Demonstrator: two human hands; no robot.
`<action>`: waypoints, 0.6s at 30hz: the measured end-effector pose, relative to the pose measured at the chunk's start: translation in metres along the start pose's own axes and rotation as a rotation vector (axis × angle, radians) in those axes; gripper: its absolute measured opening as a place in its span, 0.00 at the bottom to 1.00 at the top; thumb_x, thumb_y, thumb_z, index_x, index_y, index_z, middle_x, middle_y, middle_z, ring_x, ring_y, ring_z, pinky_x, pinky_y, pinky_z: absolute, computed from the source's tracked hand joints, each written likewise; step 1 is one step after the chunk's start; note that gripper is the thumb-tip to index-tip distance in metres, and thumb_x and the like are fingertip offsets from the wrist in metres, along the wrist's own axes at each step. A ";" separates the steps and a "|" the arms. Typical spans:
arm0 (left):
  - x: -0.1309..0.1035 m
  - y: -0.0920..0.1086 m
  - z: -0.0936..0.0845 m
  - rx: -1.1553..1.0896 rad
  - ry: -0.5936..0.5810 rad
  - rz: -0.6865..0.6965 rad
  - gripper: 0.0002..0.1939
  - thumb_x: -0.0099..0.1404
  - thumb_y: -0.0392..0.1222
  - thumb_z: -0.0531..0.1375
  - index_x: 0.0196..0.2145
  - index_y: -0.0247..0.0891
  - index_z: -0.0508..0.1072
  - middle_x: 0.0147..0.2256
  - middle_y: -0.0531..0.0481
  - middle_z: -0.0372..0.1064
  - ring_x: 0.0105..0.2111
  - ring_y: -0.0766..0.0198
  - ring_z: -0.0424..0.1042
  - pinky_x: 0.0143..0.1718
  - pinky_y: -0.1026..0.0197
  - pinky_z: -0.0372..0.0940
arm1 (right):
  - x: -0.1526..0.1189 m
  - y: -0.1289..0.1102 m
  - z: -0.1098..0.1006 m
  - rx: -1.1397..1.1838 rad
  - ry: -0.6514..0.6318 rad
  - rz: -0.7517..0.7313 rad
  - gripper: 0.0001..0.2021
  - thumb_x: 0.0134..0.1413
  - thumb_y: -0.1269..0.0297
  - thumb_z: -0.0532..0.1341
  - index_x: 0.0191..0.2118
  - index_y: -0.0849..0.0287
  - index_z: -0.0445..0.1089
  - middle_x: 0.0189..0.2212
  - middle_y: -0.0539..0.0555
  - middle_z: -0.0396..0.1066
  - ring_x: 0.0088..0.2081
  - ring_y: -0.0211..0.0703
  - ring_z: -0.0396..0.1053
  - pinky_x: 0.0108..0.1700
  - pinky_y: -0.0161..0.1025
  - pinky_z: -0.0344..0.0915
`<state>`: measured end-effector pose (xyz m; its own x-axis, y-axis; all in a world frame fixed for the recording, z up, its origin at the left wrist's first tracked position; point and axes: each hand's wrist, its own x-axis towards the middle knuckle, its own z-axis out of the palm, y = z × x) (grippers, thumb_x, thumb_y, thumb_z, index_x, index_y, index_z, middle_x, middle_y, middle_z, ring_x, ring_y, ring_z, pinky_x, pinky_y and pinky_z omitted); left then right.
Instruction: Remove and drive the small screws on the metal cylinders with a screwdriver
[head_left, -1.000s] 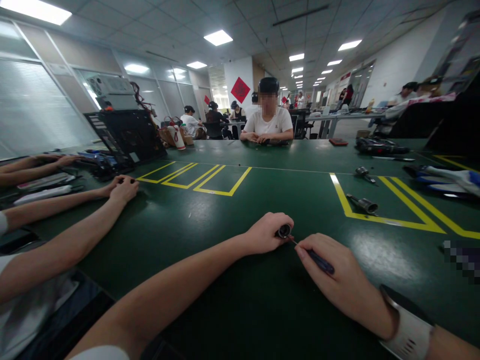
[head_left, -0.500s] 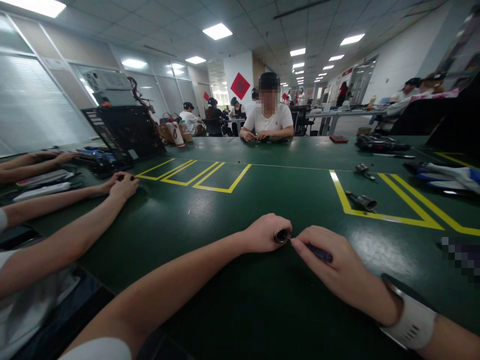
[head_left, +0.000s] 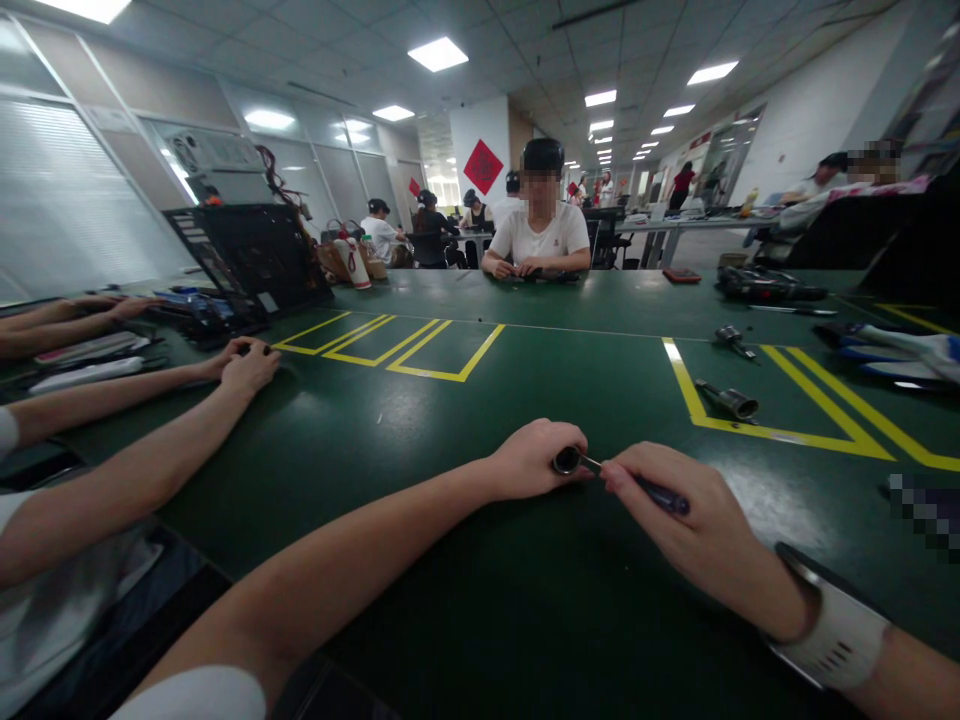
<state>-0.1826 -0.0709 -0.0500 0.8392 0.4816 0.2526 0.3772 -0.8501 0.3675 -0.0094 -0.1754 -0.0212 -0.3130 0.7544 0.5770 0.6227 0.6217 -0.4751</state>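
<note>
My left hand (head_left: 534, 460) is closed around a small round metal part (head_left: 566, 461), whose open, hollow end faces me. In my right hand (head_left: 679, 500) is a screwdriver (head_left: 660, 495) with a dark purple handle, held between thumb and fingers. Its thin shaft points left to the rim of the metal part; whether the tip touches it I cannot tell. Both hands are low over the green table (head_left: 420, 440). Beyond my right hand lies a cylindrical metal part (head_left: 731, 400) inside a yellow tape outline, with a smaller metal piece (head_left: 731, 340) behind it.
At the left a co-worker's hands (head_left: 251, 365) rest on the table. A person (head_left: 540, 235) sits across from me. A black computer case (head_left: 255, 255) stands at the back left. A dark tool (head_left: 769, 285) and blue-and-white items (head_left: 892, 350) lie at the right.
My right hand has drawn back slightly to the right with the screwdriver, so more of its shaft shows. My left hand still holds the metal part.
</note>
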 end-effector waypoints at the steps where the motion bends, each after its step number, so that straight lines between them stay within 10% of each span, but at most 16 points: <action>1: 0.000 0.000 0.000 -0.002 0.003 -0.001 0.10 0.61 0.46 0.59 0.34 0.37 0.65 0.32 0.50 0.69 0.33 0.63 0.68 0.38 0.61 0.60 | 0.000 0.000 0.000 0.006 0.002 0.001 0.11 0.60 0.65 0.53 0.30 0.58 0.69 0.24 0.51 0.70 0.27 0.38 0.67 0.29 0.36 0.63; 18: 0.000 -0.002 0.002 -0.003 0.036 -0.004 0.11 0.61 0.48 0.58 0.34 0.37 0.65 0.32 0.50 0.68 0.33 0.64 0.67 0.37 0.61 0.59 | -0.002 0.000 -0.001 0.058 0.074 0.060 0.11 0.59 0.66 0.54 0.26 0.56 0.68 0.22 0.50 0.70 0.25 0.38 0.68 0.27 0.36 0.63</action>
<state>-0.1829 -0.0695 -0.0524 0.8228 0.4928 0.2833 0.3798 -0.8474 0.3711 -0.0081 -0.1772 -0.0214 -0.2208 0.7745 0.5928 0.5957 0.5883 -0.5468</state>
